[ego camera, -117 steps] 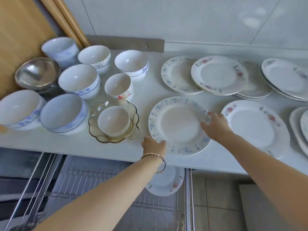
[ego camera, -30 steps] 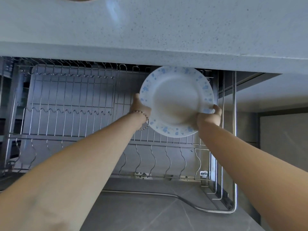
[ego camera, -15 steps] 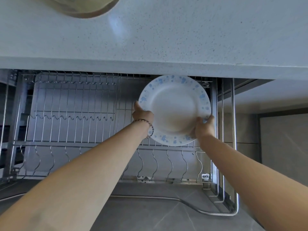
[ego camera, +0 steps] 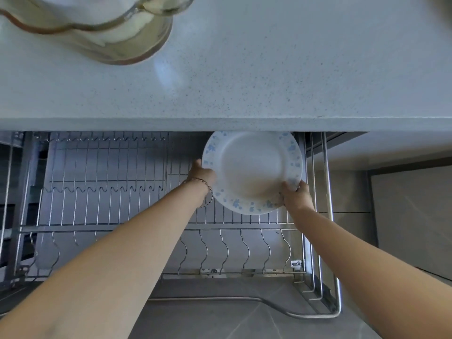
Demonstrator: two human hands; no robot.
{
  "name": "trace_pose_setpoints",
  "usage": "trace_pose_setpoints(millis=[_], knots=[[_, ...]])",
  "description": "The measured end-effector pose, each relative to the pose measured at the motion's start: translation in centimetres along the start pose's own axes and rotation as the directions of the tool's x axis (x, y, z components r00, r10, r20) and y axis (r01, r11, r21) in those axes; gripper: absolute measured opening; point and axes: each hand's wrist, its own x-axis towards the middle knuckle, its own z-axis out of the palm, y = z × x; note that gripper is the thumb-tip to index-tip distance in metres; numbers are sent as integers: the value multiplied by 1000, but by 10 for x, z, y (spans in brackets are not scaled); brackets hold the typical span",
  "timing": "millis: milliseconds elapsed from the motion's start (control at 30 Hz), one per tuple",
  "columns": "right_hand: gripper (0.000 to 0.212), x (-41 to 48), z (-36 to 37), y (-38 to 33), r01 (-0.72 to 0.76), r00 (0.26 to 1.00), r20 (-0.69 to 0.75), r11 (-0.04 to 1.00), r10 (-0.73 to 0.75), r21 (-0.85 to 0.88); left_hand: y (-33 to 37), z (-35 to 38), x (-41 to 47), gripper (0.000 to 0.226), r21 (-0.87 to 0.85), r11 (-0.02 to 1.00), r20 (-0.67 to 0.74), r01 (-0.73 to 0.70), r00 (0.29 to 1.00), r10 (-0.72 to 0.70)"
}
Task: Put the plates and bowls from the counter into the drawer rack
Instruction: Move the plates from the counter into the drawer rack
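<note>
A white plate with a blue flower rim (ego camera: pixel 252 171) stands nearly upright at the back right of the wire drawer rack (ego camera: pixel 110 204), its top edge hidden under the counter's front edge. My left hand (ego camera: pixel 203 173) grips the plate's left rim and wears a thin bracelet at the wrist. My right hand (ego camera: pixel 294 195) holds the lower right rim, fingers behind the plate. Whether the plate sits in a slot cannot be seen.
The speckled grey counter (ego camera: pixel 269 77) overhangs the rack. An amber glass bowl with a white bowl inside (ego camera: pixel 105 28) sits at its top left. The rack's wire dividers (ego camera: pixel 234 250) stand in rows. A metal frame rail (ego camera: pixel 329 216) runs along the right side.
The plate went from the counter down into the drawer rack. Over the last second it and both hands shifted further back and right, partly under the counter edge.
</note>
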Motion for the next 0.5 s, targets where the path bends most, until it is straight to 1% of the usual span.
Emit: trace_pose_setpoints(millis=[67,100,167,200,233,300,367,433,467,500], knots=[[47,-13,-7,-5,-66,997,35,973,75,-219,1,-5,-21,39,162,987,-19,14,1000,-11],[44,-24,-14,-12,-84,992,68,949,110,-304,7,-10,-37,38,233,972,2,-12,1000,12],[31,-41,-20,-20,-58,975,168,903,142,-427,13,-13,-64,22,364,925,133,-112,989,67],[26,-48,-25,-25,9,969,220,869,116,-495,19,-15,-79,19,408,897,187,-171,977,101],[26,-62,-35,-37,96,957,279,822,79,-561,28,-17,-98,21,434,872,238,-226,962,131],[37,-94,-59,-61,258,936,351,715,-18,-650,50,-21,-141,30,437,846,303,-306,936,182],[38,-126,-89,-87,336,923,374,659,-89,-673,77,-23,-181,34,435,812,348,-388,905,246],[36,-151,-125,-112,401,909,384,596,-164,-695,107,-22,-214,30,407,787,395,-464,866,307],[35,-159,-144,-122,431,901,372,576,-224,-695,123,-20,-226,28,388,775,407,-499,847,341],[35,-166,-164,-131,442,897,350,581,-271,-684,138,-18,-238,27,369,766,406,-526,833,376]])
